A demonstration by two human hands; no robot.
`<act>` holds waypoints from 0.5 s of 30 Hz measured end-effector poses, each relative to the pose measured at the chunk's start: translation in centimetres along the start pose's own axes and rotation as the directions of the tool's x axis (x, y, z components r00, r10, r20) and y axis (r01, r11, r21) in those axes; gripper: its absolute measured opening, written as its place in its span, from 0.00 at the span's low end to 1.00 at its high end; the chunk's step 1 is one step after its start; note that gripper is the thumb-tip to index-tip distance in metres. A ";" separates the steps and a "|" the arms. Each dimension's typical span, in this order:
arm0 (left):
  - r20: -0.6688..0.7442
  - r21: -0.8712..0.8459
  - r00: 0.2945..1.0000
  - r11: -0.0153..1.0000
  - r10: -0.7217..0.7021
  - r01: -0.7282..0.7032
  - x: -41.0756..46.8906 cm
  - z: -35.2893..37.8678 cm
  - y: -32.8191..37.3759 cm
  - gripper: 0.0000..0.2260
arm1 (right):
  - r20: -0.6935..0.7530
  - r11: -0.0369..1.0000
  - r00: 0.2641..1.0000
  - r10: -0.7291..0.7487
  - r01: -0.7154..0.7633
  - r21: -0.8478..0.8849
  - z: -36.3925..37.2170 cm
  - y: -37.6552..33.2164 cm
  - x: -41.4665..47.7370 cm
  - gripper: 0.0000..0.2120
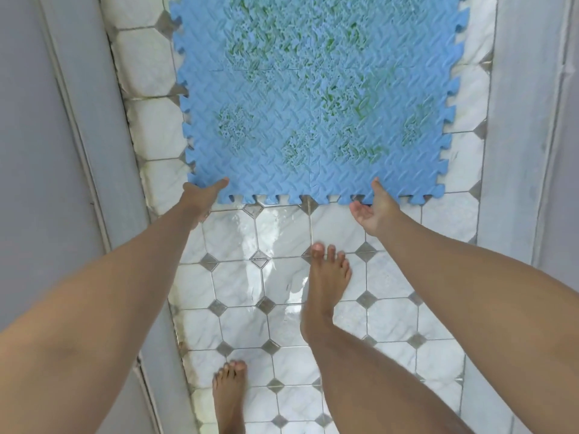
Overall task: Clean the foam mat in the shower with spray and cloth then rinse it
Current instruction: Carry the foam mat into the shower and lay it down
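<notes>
Blue foam mat [313, 98] gripped at near edge by left hand [203, 195], right hand [376, 205]; wet tiled floor [282, 296], bare feet behind.

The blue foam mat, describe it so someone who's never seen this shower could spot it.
On the white tiled floor between grey walls, the foam mat lies ahead of the bare feet. Both hands hold its near edge; only it is blue, jigsaw-edged, with greenish patches.

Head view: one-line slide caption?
Both hands, left and right, grip the stained blue foam mat by its near edge.
</notes>
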State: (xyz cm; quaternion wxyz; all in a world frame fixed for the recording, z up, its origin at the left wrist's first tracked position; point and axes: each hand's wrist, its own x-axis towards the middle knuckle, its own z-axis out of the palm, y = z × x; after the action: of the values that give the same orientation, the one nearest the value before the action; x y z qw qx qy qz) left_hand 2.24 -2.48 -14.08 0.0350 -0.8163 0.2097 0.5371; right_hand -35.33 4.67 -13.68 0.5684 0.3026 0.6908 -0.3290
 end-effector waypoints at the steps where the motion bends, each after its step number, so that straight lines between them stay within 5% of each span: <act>1: 0.000 -0.023 1.000 1.000 0.000 0.000 -1.0 -0.2 0.6 0.62 | -0.023 1.000 1.000 0.002 -0.002 0.019 0.2 -0.1 0.4 0.27; 5: -0.006 -0.008 1.000 1.000 0.004 -0.004 -5.1 0.0 2.1 0.45 | -0.070 0.999 0.997 -0.041 0.042 0.013 0.0 -1.0 0.4 0.20; 10: 0.088 -0.107 0.995 0.993 0.050 -0.040 -9.6 -0.7 2.0 0.10 | -0.003 0.986 0.990 -0.139 0.139 0.095 -1.8 -2.4 -2.4 0.07; 13: 0.016 -0.243 0.992 0.963 0.124 -0.117 -13.5 -2.1 1.3 0.11 | 0.043 0.971 0.985 -0.169 0.159 0.178 -3.8 -2.5 -7.0 0.03; 15: 0.010 -0.331 0.991 0.936 0.130 -0.120 -17.0 -3.6 1.4 0.21 | 0.069 0.972 0.986 -0.151 0.136 0.192 -5.1 -2.3 -11.1 0.03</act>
State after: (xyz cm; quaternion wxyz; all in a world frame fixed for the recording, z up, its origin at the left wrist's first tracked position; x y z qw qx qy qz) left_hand -0.87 0.40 2.86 -0.1327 -0.7870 0.1678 0.5787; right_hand -38.28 6.88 -1.82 0.5405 0.2897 0.6528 -0.4448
